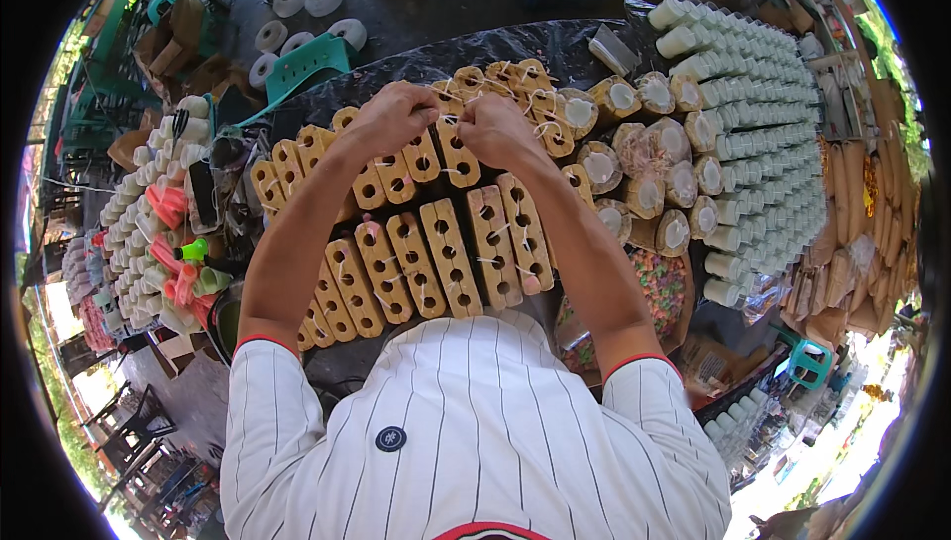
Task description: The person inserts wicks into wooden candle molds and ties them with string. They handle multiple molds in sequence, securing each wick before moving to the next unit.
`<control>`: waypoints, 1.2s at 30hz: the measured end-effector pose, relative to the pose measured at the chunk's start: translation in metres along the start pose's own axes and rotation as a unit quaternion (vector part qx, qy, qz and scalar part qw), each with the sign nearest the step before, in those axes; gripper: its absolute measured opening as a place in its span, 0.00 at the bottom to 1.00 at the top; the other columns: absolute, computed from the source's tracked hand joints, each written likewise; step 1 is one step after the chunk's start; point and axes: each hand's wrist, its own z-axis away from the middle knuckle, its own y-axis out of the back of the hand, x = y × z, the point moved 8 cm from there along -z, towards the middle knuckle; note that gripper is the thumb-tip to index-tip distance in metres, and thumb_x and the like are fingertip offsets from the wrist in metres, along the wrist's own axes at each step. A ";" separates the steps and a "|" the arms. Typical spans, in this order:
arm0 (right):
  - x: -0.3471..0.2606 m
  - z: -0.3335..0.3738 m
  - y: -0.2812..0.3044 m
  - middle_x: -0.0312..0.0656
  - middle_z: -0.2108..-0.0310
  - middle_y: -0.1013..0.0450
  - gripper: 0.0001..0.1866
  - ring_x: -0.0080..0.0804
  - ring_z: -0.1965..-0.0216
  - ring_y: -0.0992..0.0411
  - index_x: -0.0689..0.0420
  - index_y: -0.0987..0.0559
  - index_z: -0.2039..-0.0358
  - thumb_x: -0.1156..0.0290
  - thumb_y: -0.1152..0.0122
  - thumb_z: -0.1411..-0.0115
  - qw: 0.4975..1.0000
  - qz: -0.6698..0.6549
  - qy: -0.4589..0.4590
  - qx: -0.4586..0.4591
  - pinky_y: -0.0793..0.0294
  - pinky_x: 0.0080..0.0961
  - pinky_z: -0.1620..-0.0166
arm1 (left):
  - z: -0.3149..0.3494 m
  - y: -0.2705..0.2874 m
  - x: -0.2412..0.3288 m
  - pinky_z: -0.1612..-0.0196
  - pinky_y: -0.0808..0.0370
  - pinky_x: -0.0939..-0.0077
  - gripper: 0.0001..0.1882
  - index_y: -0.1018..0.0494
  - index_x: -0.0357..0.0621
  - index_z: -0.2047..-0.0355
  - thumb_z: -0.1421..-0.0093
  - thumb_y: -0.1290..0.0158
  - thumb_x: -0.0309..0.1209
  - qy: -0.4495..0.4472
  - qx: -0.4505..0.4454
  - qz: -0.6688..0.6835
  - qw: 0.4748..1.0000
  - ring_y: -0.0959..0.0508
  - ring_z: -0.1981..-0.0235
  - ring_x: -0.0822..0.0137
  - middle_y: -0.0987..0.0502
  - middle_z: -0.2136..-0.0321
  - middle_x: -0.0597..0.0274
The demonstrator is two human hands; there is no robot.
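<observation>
Both of my hands reach over the far row of tan blocks with round holes and white strings. My left hand (398, 116) is closed in a pinch above the blocks. Just to its right, my right hand (498, 130) pinches too, with its fingers curled. A short white string (448, 118) shows between my fingertips; its ends are hidden by the fingers. Directly below the hands stands one tan block (457, 156) of this row. A nearer row of similar blocks (451, 258) lies between my forearms, with strings across several of them.
Rows of white cylinders (763, 144) fill the right side. Wrapped round bundles (644, 193) sit beside the blocks, above a tray of colourful bits (654, 292). On the left are a bright green item (193, 250) and more white cylinders (129, 213). A green stool (309, 64) stands beyond.
</observation>
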 end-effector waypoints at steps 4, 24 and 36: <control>0.000 -0.017 -0.006 0.55 0.70 0.18 0.12 0.47 0.64 0.18 0.63 0.14 0.68 0.66 0.37 0.40 1.000 0.007 0.015 -0.009 0.21 0.41 0.55 | -0.003 0.003 0.000 0.63 0.22 0.61 0.11 0.18 0.35 0.60 0.37 0.44 0.30 0.035 -0.019 0.020 0.999 0.18 0.72 0.59 0.19 0.74 0.50; -0.025 0.050 -0.001 0.46 0.57 0.20 0.11 0.47 0.54 0.23 0.62 0.17 0.62 0.65 0.37 0.32 0.986 -0.021 0.151 -0.068 0.25 0.42 0.49 | 0.006 0.008 -0.009 0.51 0.23 0.54 0.12 0.18 0.34 0.60 0.37 0.45 0.29 0.007 0.069 -0.070 0.995 0.18 0.56 0.42 0.17 0.62 0.42; -0.008 0.003 0.003 0.55 0.58 0.17 0.10 0.51 0.54 0.19 0.63 0.14 0.62 0.69 0.36 0.38 0.998 0.018 0.063 0.000 0.23 0.43 0.48 | 0.002 0.004 -0.001 0.56 0.23 0.55 0.12 0.18 0.34 0.58 0.36 0.42 0.31 0.048 0.065 -0.035 0.996 0.17 0.62 0.45 0.17 0.65 0.42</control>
